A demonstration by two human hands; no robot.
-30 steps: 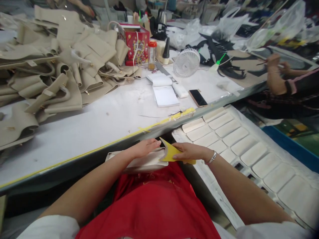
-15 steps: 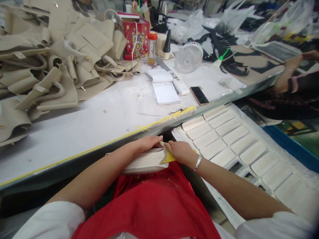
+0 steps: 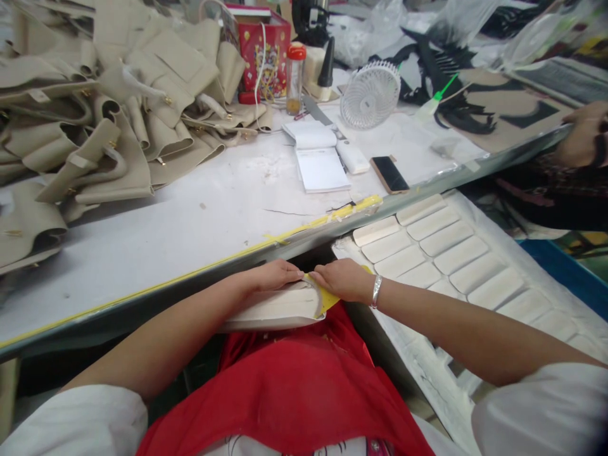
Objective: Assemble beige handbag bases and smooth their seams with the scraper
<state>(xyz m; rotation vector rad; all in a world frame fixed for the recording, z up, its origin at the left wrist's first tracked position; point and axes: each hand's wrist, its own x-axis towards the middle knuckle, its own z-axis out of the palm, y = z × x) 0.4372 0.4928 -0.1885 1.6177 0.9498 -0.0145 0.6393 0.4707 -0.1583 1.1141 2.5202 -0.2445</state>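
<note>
On my lap, against the table edge, lies a cream-coloured bag-like piece (image 3: 280, 307) with folded, layered sides. My left hand (image 3: 275, 276) is closed over its top edge, fingertips at the upper right corner. A thin, bent yellow sheet (image 3: 327, 300) sits at the right end of the cream piece. My right hand (image 3: 344, 280) is closed on that sheet, thumb side almost touching the left fingertips. Both hands' undersides are hidden.
Beige bag parts (image 3: 118, 120) are heaped on the white table (image 3: 156, 240). A notepad (image 3: 323, 168), a phone (image 3: 389, 174) and a small fan (image 3: 370, 95) stand further right. Cream flaps lie in rows on a board (image 3: 468, 253) beside me. Another person's hand (image 3: 582, 133) shows at far right.
The view has shifted slightly. My left fingertips have drawn back a little from the corner, and the yellow sheet is tilted differently under my right hand.
</note>
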